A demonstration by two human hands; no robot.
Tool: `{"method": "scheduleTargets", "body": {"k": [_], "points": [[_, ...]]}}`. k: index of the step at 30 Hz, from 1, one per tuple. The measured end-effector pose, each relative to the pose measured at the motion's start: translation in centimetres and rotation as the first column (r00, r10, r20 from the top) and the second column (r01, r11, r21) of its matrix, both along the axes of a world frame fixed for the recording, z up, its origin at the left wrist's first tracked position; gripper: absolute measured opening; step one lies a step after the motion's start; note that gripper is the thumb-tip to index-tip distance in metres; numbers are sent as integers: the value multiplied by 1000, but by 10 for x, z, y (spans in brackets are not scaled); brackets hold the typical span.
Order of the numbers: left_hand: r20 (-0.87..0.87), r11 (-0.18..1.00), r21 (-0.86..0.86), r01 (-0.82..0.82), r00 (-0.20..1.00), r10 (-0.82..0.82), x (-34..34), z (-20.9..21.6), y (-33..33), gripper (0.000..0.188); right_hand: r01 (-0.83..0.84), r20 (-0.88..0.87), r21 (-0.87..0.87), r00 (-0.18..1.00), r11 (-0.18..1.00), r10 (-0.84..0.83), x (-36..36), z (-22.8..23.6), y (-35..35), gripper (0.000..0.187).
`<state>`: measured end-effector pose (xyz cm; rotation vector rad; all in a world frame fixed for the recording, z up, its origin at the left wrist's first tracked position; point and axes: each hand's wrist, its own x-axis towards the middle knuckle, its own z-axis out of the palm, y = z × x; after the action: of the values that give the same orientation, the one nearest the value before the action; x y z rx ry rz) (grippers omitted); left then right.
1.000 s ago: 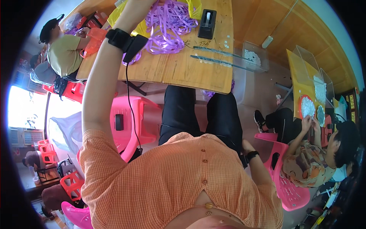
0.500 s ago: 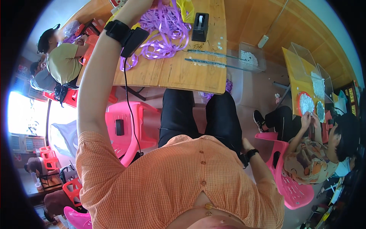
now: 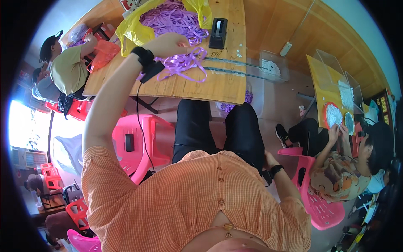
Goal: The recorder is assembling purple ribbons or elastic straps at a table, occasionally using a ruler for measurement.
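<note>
The person's left hand point(image 3: 170, 45) is held out over the wooden bench point(image 3: 126, 86), the fingers curled in, though I can't tell from here whether they pinch any ribbon. Just nearer the bench's front edge lies a loose tangle of purple ribbon point(image 3: 178, 66), and beyond the hand an open yellow bag point(image 3: 132, 33) holds a big heap of the same ribbon point(image 3: 170, 19). A black tape dispenser point(image 3: 218, 33) stands to the right of that bag. Under the bench's right corner, a clear tub point(image 3: 258, 90) has purple stuff in it; farther right, a clear box point(image 3: 284, 74) holds small white pieces point(image 3: 270, 67). The right hand point(image 3: 270, 159) is down beside the right thigh, its fingers mostly hidden, so their state escapes me. At another bench point(image 3: 317, 86), a co-worker's hands point(image 3: 338, 133) are at a red round tray point(image 3: 325, 114) full of white bits.
</note>
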<state>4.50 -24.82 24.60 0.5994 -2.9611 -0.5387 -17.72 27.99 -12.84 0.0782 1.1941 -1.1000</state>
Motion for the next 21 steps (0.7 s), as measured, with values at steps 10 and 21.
{"method": "scheduleTargets", "body": {"k": [10,21], "points": [[-44,969,-244,28,998,-40,-29,-94,-33,26,-182,-68,135,979,974,192,-10,7,-3,47],[132,937,-326,-124,976,175,-48,-140,-73,35,-96,-77,57,992,994,101,-6,2,-2,43]]}}
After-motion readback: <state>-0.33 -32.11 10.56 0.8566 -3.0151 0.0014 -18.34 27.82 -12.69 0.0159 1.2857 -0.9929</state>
